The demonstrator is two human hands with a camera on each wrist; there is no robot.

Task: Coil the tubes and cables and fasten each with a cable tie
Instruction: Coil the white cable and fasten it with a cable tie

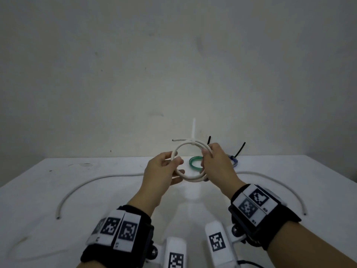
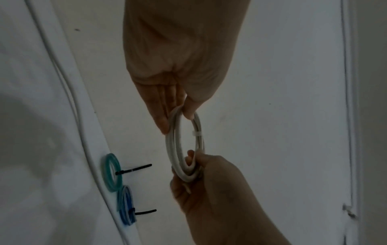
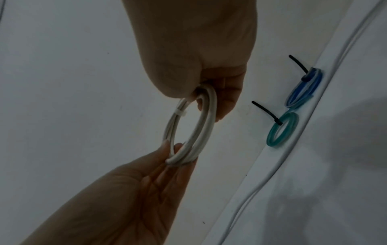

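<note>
A white cable coil (image 1: 190,177) is held up above the table between both hands. My left hand (image 1: 176,167) pinches its left side between thumb and fingers, and my right hand (image 1: 205,157) grips its right side. A white cable tie (image 1: 193,130) is wrapped round the top of the coil, its tail pointing up. In the left wrist view the left hand (image 2: 178,119) pinches the coil (image 2: 170,149) with the tie (image 2: 196,133) just below. In the right wrist view the right hand (image 3: 207,102) curls round the coil (image 3: 206,119) near the tie (image 3: 181,113).
A green tube coil (image 1: 193,164) and a blue coil (image 1: 234,161), each bound with a black cable tie, lie at the table's far edge by the wall. A long loose white cable (image 1: 92,180) arcs across the white table (image 1: 48,238) from left to right.
</note>
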